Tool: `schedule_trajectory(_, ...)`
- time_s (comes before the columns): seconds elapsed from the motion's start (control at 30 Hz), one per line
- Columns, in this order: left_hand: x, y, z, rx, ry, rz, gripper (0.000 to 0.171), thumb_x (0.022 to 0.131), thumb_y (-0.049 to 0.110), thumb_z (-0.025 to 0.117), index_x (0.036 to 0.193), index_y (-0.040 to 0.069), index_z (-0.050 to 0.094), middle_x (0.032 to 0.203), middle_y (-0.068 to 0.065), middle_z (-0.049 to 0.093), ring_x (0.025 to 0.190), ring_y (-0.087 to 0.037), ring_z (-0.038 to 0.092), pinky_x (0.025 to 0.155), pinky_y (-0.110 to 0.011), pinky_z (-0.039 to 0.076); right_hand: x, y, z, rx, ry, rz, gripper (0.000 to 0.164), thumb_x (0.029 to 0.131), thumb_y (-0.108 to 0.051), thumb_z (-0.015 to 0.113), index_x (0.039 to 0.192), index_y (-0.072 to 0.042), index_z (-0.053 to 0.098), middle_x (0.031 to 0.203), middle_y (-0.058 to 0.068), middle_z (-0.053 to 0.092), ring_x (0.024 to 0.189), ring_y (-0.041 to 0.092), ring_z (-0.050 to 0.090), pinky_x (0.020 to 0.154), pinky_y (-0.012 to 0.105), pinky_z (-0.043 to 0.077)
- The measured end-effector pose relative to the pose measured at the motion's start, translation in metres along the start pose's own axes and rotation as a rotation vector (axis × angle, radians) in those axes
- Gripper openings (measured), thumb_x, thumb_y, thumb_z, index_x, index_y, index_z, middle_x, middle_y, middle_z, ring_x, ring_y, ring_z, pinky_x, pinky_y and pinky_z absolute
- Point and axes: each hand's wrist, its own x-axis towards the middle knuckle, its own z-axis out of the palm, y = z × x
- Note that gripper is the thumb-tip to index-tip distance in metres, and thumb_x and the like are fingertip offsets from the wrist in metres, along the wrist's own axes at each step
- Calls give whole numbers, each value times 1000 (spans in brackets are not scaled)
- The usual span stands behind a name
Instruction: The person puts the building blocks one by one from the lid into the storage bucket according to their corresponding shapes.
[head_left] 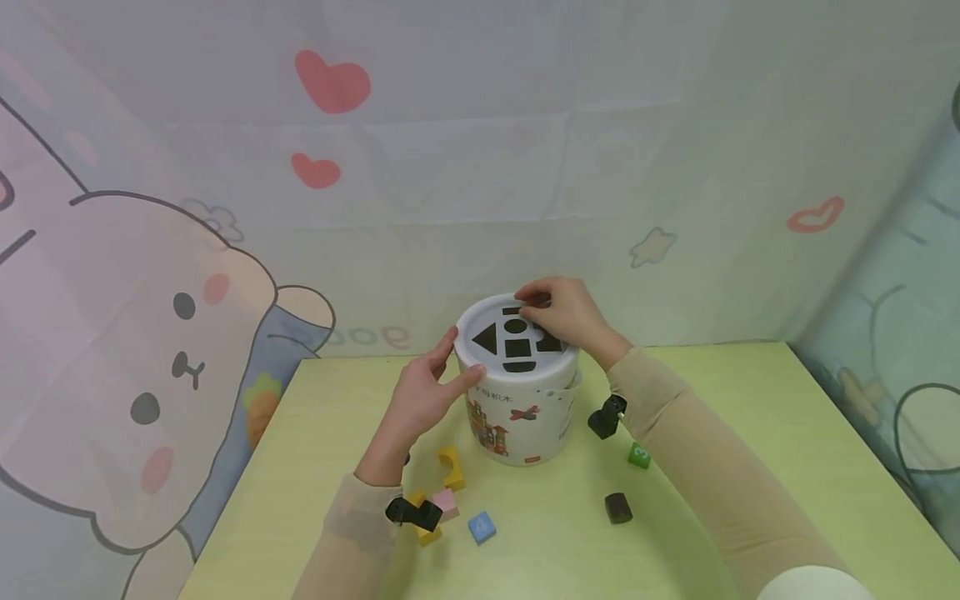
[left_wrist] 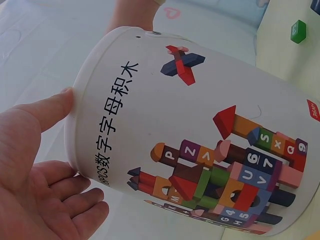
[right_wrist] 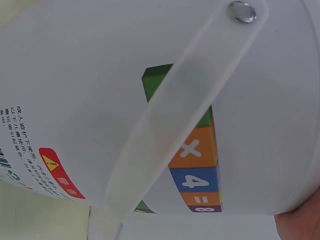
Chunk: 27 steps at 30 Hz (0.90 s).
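Cloth [head_left: 480,167] with a printed rabbit [head_left: 135,367] hangs behind the pale green table [head_left: 543,542]. Between the left hand [head_left: 423,387] and the right hand [head_left: 562,308] stands a white bucket [head_left: 517,429], long axis upright, its printed castle [head_left: 489,433] angled toward the left hand. Its lid [head_left: 501,333], cut with shaped holes, faces the ceiling. The left hand rests against the rim, thumb and forefinger spread apart. The right hand bends over the lid's far side; I can't tell whether its fingertips hold anything. By the left sleeve [head_left: 348,533] lie a yellow arch [head_left: 458,471], a pink block [head_left: 446,503] and a blue block [head_left: 482,527]; near the right sleeve [head_left: 720,467], a brown block [head_left: 618,508] and a green block [head_left: 639,456].
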Motion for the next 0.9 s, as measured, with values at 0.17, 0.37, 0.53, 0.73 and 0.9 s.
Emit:
schedule_trajectory(0.17, 1, -1, 1, -10, 1, 3, 86, 99, 45, 78, 168, 17, 36, 170, 0, 37, 156, -23, 37, 125, -43, 36, -1, 3, 0, 28, 6, -11, 26, 100, -11, 75, 124, -2, 78, 117, 14, 77, 107, 30, 74, 93, 43, 62)
schedule_trajectory(0.37, 0, 0, 1, -22, -2, -2, 86, 99, 45, 78, 168, 16, 36, 170, 1, 37, 156, -23, 36, 125, -43, 36, -5, 8, -1, 81, 27, -20, 27, 101, -13, 76, 126, -4, 77, 119, 14, 76, 109, 31, 73, 93, 44, 62)
schedule_trajectory(0.53, 0, 2, 1, -25, 2, -15, 86, 98, 46, 79, 168, 18, 37, 169, 1, 37, 155, -25, 37, 125, -44, 37, -10, 13, 0, 126, 83, -18, 28, 102, -16, 75, 128, -6, 77, 122, 13, 75, 110, 31, 72, 95, 45, 62)
schedule_trajectory(0.73, 0, 2, 3, -25, 5, 0, 86, 99, 44, 79, 168, 17, 36, 170, -1, 37, 156, -25, 37, 125, -44, 36, -18, 18, -4, 185, 163, -33, 29, 103, -16, 74, 130, -5, 77, 124, 14, 75, 112, 31, 72, 98, 47, 61)
schedule_trajectory(0.9, 0, 3, 4, -30, 5, 18, 86, 98, 43, 79, 168, 16, 36, 170, -2, 37, 156, -28, 37, 125, -45, 36, -28, 30, -12, 239, 236, -13, 30, 103, -17, 74, 131, -7, 76, 127, 15, 74, 112, 31, 72, 99, 48, 60)
